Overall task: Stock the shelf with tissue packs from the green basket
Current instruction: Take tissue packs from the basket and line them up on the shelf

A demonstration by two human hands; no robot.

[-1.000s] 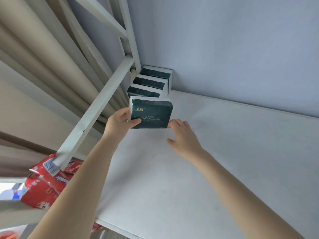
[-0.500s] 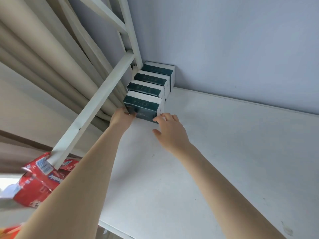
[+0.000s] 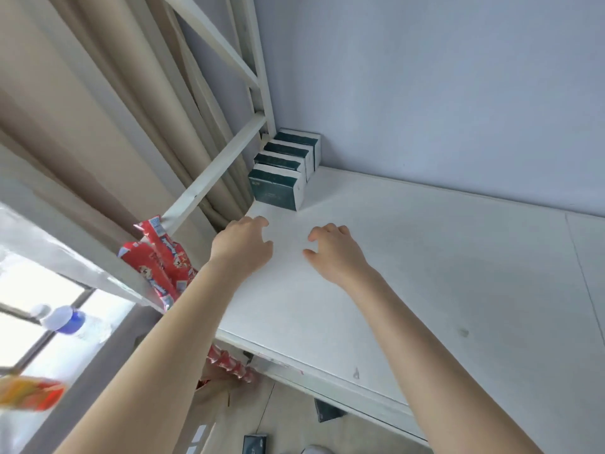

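On the white shelf (image 3: pixel 425 273), four dark green tissue packs (image 3: pixel 283 168); nearby, left grip (image 3: pixel 244 247) and right grip (image 3: pixel 334 253), loose, empty.

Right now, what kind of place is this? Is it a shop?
Probably a shop or stockroom: a white shelf holds a neat row of tissue packs, and red snack bags lie on another shelf to the left.

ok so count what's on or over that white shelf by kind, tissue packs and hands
tissue packs: 4, in one row in the corner
hands: 2, left hand and right hand, both holding nothing
total: 6
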